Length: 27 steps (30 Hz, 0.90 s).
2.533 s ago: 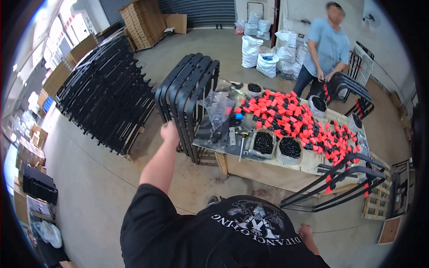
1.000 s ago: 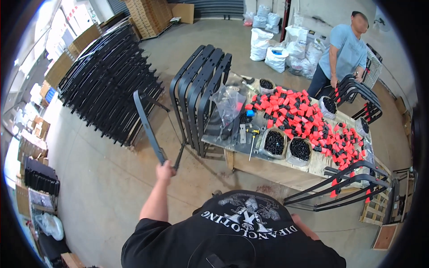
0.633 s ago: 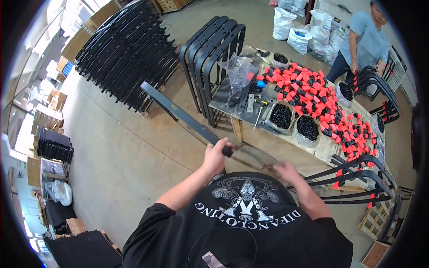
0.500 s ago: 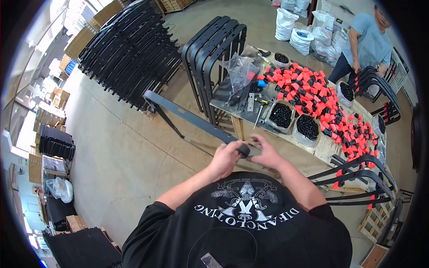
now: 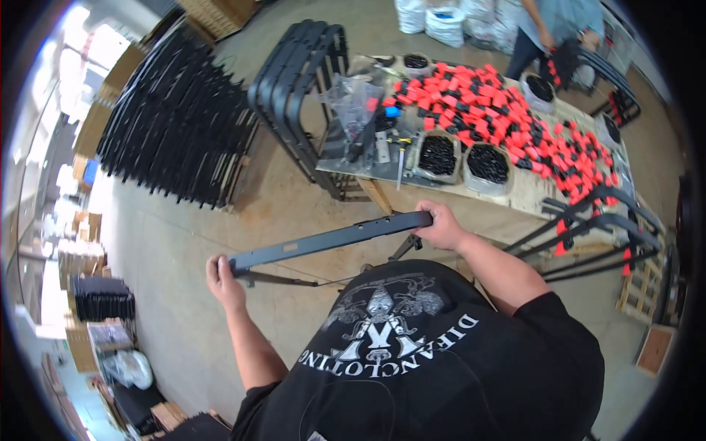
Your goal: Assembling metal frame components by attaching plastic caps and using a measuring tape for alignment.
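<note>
A black bent metal frame (image 5: 323, 241) stretches across in front of my body, with slots and holes along its flat top bar. My left hand (image 5: 223, 283) is closed around its left corner. At the other corner my right hand (image 5: 440, 226) grips the rounded end. The frame's legs run down below the bar, partly hidden by it and by my shirt. Just beyond my right hand is the edge of a worktable (image 5: 412, 192), apart from the frame.
The table holds a pile of red and black plastic pieces (image 5: 471, 103), tubs of small black parts (image 5: 487, 163) and a screwdriver (image 5: 401, 162). Similar frames stand at its left end (image 5: 294, 81) and near right (image 5: 588, 228). Black bars (image 5: 176, 117) are stacked left; a co-worker (image 5: 562, 26) stands far right.
My left hand has moved left to the frame's far corner, and my right hand has closed on the near one. The frame has swung to lie crosswise before me. My view has shifted.
</note>
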Each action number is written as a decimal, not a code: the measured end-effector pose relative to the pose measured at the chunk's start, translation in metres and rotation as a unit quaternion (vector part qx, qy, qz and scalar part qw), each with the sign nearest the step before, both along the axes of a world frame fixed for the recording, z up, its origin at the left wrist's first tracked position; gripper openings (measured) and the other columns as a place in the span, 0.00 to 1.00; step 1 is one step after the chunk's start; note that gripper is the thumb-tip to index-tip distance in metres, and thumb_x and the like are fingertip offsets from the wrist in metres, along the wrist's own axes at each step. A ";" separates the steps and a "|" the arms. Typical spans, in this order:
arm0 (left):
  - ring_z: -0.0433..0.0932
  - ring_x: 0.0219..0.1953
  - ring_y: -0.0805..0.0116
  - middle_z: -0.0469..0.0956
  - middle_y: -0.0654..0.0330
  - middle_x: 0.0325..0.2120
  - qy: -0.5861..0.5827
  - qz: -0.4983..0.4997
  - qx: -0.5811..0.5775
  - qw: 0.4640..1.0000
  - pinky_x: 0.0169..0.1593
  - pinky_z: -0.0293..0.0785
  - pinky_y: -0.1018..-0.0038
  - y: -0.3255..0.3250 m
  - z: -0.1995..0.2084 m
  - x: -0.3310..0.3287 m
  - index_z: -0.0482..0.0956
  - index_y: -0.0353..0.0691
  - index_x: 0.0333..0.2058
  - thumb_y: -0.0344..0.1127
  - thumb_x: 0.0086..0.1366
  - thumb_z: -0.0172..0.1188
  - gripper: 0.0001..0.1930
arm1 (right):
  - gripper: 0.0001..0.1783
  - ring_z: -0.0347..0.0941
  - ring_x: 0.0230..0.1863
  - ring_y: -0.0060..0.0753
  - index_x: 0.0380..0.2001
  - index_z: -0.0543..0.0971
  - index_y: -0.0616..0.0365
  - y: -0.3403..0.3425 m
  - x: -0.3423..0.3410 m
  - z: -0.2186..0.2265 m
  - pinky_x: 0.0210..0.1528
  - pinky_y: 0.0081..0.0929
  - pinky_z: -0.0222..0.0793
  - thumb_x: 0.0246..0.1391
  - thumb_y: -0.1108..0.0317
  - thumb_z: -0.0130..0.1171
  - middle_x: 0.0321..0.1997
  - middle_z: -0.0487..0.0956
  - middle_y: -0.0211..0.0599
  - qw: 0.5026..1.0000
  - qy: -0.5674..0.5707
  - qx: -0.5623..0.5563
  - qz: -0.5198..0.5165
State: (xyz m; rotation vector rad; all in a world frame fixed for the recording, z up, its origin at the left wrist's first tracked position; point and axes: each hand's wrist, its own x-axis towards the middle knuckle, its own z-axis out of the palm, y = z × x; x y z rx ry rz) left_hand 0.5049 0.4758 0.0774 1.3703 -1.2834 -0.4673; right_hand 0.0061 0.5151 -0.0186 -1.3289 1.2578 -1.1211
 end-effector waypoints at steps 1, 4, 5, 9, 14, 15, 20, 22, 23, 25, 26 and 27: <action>0.69 0.33 0.73 0.72 0.63 0.29 -0.016 -0.014 0.018 1.000 0.39 0.66 0.71 -0.001 -0.009 0.000 0.75 0.34 0.32 0.37 0.75 0.51 0.13 | 0.14 0.66 0.28 0.18 0.26 0.74 0.57 0.002 -0.010 -0.001 0.32 0.26 0.65 0.46 0.72 0.73 0.23 0.73 0.26 0.999 0.042 -0.011 -0.002; 0.65 0.30 0.74 0.68 0.64 0.25 -0.037 -0.064 -0.011 0.997 0.36 0.63 0.73 -0.006 0.000 -0.032 0.73 0.34 0.28 0.39 0.75 0.50 0.17 | 0.14 0.65 0.27 0.22 0.25 0.73 0.57 0.017 -0.034 -0.009 0.31 0.28 0.64 0.44 0.72 0.73 0.21 0.71 0.30 0.994 0.086 -0.015 -0.062; 0.65 0.30 0.74 0.68 0.64 0.25 -0.038 -0.071 -0.002 0.997 0.36 0.63 0.73 -0.010 0.001 -0.041 0.73 0.34 0.28 0.39 0.75 0.50 0.17 | 0.15 0.65 0.27 0.23 0.25 0.72 0.57 0.017 -0.039 -0.008 0.31 0.29 0.64 0.44 0.72 0.72 0.21 0.70 0.30 0.991 0.095 -0.021 -0.096; 0.65 0.29 0.74 0.67 0.63 0.23 0.091 -0.072 -0.041 0.992 0.35 0.62 0.74 -0.025 -0.002 -0.066 0.70 0.36 0.25 0.41 0.76 0.47 0.20 | 0.12 0.63 0.28 0.19 0.27 0.73 0.58 0.038 -0.066 0.028 0.31 0.28 0.64 0.40 0.76 0.67 0.22 0.67 0.29 0.985 0.109 -0.025 -0.133; 0.64 0.27 0.76 0.68 0.65 0.22 0.072 -0.056 0.009 0.996 0.33 0.60 0.75 -0.059 -0.009 -0.143 0.71 0.38 0.23 0.40 0.75 0.51 0.19 | 0.12 0.62 0.28 0.14 0.26 0.72 0.56 0.055 -0.111 0.050 0.29 0.22 0.61 0.44 0.79 0.66 0.23 0.67 0.21 0.976 0.103 -0.061 -0.181; 0.64 0.27 0.77 0.68 0.66 0.22 0.056 -0.063 -0.007 0.996 0.32 0.59 0.75 -0.064 -0.014 -0.160 0.71 0.38 0.23 0.39 0.74 0.52 0.19 | 0.12 0.62 0.28 0.13 0.26 0.72 0.56 0.057 -0.125 0.049 0.29 0.21 0.61 0.44 0.79 0.67 0.23 0.67 0.20 0.975 0.101 -0.063 -0.189; 0.63 0.26 0.78 0.67 0.68 0.20 0.087 -0.140 0.026 0.986 0.31 0.58 0.76 -0.094 -0.054 -0.207 0.72 0.38 0.22 0.39 0.73 0.55 0.19 | 0.15 0.61 0.28 0.12 0.25 0.71 0.55 0.082 -0.150 0.033 0.30 0.19 0.60 0.44 0.81 0.68 0.24 0.67 0.18 0.964 0.088 -0.028 -0.249; 0.63 0.26 0.78 0.68 0.68 0.21 0.001 -0.166 -0.018 0.986 0.32 0.59 0.75 -0.108 -0.070 -0.221 0.73 0.37 0.23 0.37 0.72 0.55 0.17 | 0.15 0.62 0.29 0.13 0.25 0.71 0.55 0.090 -0.152 0.017 0.31 0.19 0.62 0.45 0.81 0.69 0.25 0.68 0.19 0.954 0.077 -0.022 -0.288; 0.63 0.26 0.78 0.68 0.68 0.21 0.001 -0.172 -0.019 0.985 0.32 0.59 0.75 -0.116 -0.072 -0.226 0.73 0.37 0.23 0.37 0.72 0.55 0.17 | 0.15 0.62 0.29 0.13 0.25 0.71 0.55 0.091 -0.152 0.014 0.31 0.19 0.62 0.45 0.81 0.69 0.25 0.68 0.19 0.952 0.078 -0.023 -0.294; 0.64 0.27 0.78 0.69 0.67 0.23 0.080 -0.179 0.018 0.980 0.33 0.60 0.75 -0.136 -0.074 -0.237 0.73 0.36 0.23 0.36 0.72 0.55 0.16 | 0.15 0.63 0.30 0.13 0.26 0.71 0.55 0.085 -0.149 0.011 0.32 0.19 0.62 0.45 0.81 0.69 0.25 0.68 0.19 0.946 0.081 -0.021 -0.313; 0.66 0.29 0.76 0.70 0.66 0.24 0.076 -0.188 0.016 0.979 0.36 0.62 0.75 -0.151 -0.075 -0.238 0.74 0.35 0.25 0.37 0.71 0.55 0.15 | 0.14 0.63 0.30 0.14 0.26 0.72 0.56 0.079 -0.147 0.007 0.32 0.20 0.63 0.45 0.79 0.70 0.24 0.68 0.20 0.946 0.046 -0.031 -0.321; 0.66 0.29 0.76 0.70 0.66 0.24 0.076 -0.191 0.010 0.979 0.36 0.62 0.75 -0.165 -0.077 -0.238 0.74 0.35 0.25 0.37 0.71 0.55 0.15 | 0.14 0.63 0.30 0.14 0.26 0.72 0.56 0.074 -0.146 0.006 0.32 0.20 0.63 0.45 0.79 0.70 0.24 0.68 0.20 0.944 0.045 -0.037 -0.324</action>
